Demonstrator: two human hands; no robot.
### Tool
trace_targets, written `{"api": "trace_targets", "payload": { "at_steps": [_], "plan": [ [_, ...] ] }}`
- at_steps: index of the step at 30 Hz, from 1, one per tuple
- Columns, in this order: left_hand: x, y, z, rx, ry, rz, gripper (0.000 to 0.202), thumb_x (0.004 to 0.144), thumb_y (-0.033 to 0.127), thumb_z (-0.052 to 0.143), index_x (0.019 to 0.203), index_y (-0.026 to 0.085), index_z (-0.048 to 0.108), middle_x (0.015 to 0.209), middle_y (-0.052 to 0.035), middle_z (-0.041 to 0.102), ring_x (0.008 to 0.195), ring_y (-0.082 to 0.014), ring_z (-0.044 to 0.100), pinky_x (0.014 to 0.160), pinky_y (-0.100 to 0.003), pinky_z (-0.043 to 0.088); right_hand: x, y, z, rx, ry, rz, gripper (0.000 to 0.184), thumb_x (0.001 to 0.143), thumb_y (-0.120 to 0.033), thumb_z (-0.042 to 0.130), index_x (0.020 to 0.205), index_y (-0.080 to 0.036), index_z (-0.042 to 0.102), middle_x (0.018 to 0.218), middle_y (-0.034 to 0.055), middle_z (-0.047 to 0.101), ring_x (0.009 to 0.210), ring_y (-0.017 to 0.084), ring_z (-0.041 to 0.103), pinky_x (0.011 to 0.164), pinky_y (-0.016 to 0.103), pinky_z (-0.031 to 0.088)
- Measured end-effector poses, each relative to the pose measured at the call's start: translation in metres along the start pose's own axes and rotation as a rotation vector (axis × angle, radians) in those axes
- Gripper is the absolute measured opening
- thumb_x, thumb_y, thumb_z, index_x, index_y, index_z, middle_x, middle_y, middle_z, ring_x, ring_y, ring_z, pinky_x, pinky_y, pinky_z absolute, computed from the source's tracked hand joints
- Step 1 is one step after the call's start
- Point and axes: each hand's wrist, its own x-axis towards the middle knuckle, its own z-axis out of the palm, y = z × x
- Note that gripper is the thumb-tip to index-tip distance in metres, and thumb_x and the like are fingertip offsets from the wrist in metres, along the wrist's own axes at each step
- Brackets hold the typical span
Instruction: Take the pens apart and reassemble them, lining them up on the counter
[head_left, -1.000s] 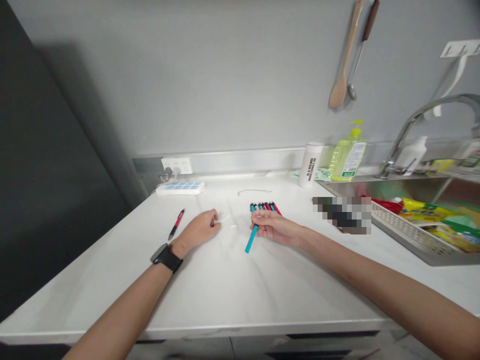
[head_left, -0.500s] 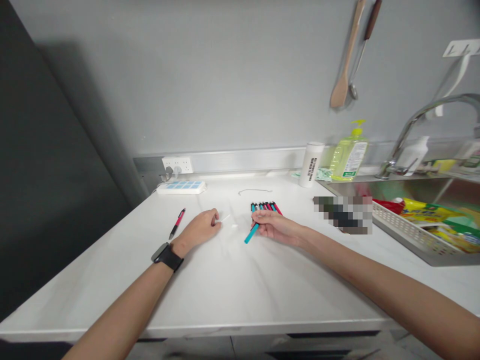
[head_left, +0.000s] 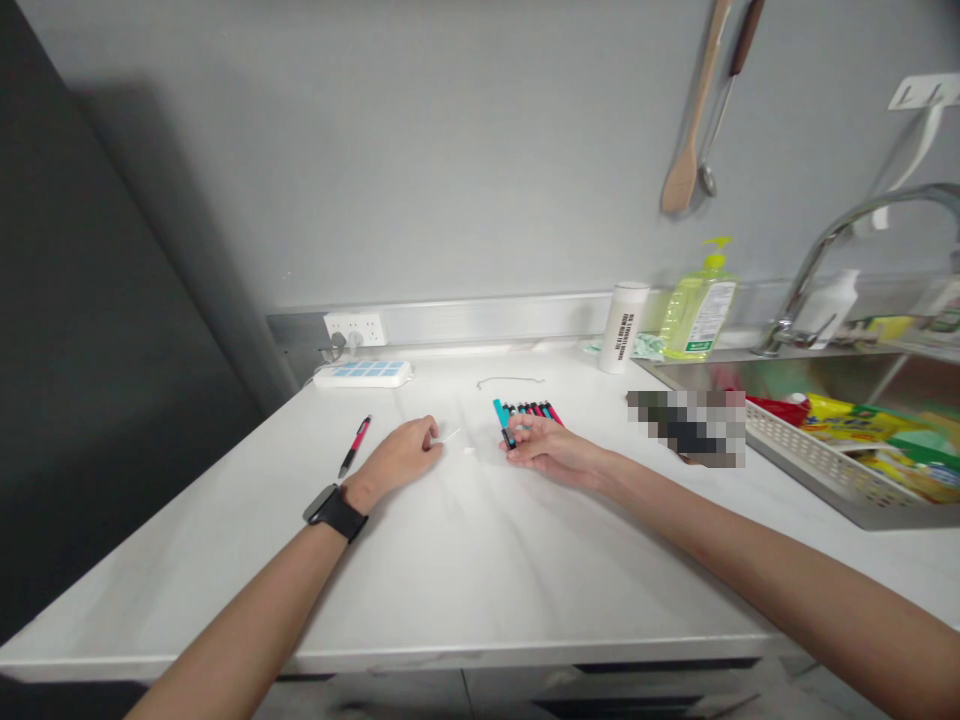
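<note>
**Hands and items at them**

Left hand (head_left: 401,456): palm down on the counter, fingers loosely curled, holding nothing. A black wristwatch (head_left: 337,514) sits on the wrist. Nearest items: a small white stick (head_left: 450,435), just beyond the fingertips, and a pink pen (head_left: 356,445), lying at a slant beside the back of the hand, not touching it.

Right hand (head_left: 553,452): fingers closed around a teal pen (head_left: 499,413), which stands tilted at the left end of a row of pens (head_left: 532,409). Its dark end sits within the fingers. The row lies side by side on the counter, in dark, pink and teal colours, partly behind the hand.

**Counter and surroundings**

White stone counter (head_left: 450,570): also bears a thin bent wire (head_left: 510,380), a white power strip (head_left: 362,374) and a white tumbler (head_left: 622,328). A pixelated patch (head_left: 686,430) hides an item to the right of the hand.

Back wall: a double socket (head_left: 354,329), a green bottle of dish soap (head_left: 699,315) and a hanging wooden spatula (head_left: 682,170).

Right side: a steel sink (head_left: 825,376) with a curved faucet (head_left: 814,270), holding a metal basket (head_left: 817,460) of colourful packets (head_left: 870,430).
</note>
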Motion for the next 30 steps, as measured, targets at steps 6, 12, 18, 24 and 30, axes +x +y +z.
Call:
{"api": "trace_targets", "payload": {
  "at_steps": [6,12,18,24,30],
  "plan": [
    [-0.0005,0.0015,-0.0012,-0.009,-0.002,-0.008,0.011,0.075,0.025,0.047,0.083,0.020,0.052,0.072,-0.0005,0.055,0.065,-0.0155,0.051,0.061,-0.027,0.036,0.0029,0.0009,-0.0028,0.037,0.055,-0.017,0.028,0.066,-0.016,0.077,0.085,-0.016,0.056,0.086,0.0040,0.068,0.066,0.008,0.064,0.068,0.021,0.052],
    [-0.0018,0.0057,-0.0039,-0.021,-0.014,-0.014,0.009,0.076,0.025,0.048,0.082,0.020,0.052,0.071,-0.0005,0.055,0.065,-0.0157,0.051,0.061,-0.027,0.036,0.0048,0.0019,-0.0052,0.041,0.074,-0.002,0.030,0.064,-0.011,0.078,0.084,-0.017,0.056,0.080,0.0019,0.067,0.070,0.011,0.067,0.070,0.022,0.054],
    [-0.0023,0.0066,-0.0044,-0.018,-0.013,-0.021,0.009,0.075,0.024,0.048,0.082,0.020,0.053,0.073,-0.0011,0.055,0.067,-0.0162,0.051,0.062,-0.027,0.037,0.0043,0.0017,-0.0042,0.013,0.083,-0.036,0.033,0.060,-0.008,0.078,0.084,-0.017,0.058,0.075,-0.0006,0.065,0.072,0.011,0.066,0.074,0.022,0.052],
    [-0.0017,0.0044,-0.0033,0.001,-0.003,0.001,0.009,0.076,0.026,0.047,0.083,0.020,0.051,0.074,-0.0013,0.056,0.068,-0.0164,0.053,0.063,-0.027,0.037,0.0040,0.0012,-0.0037,0.035,0.097,-0.039,0.029,0.062,-0.007,0.075,0.082,-0.017,0.057,0.069,-0.0020,0.062,0.073,0.011,0.066,0.077,0.023,0.052],
    [-0.0013,0.0016,-0.0026,-0.026,-0.001,-0.007,0.012,0.073,0.025,0.050,0.084,0.020,0.052,0.076,-0.0017,0.059,0.069,-0.0165,0.055,0.064,-0.027,0.039,0.0056,0.0001,-0.0041,0.070,0.119,-0.037,0.024,0.067,-0.009,0.071,0.084,-0.017,0.056,0.082,0.0030,0.067,0.064,0.009,0.064,0.067,0.022,0.052]
  ]
}}
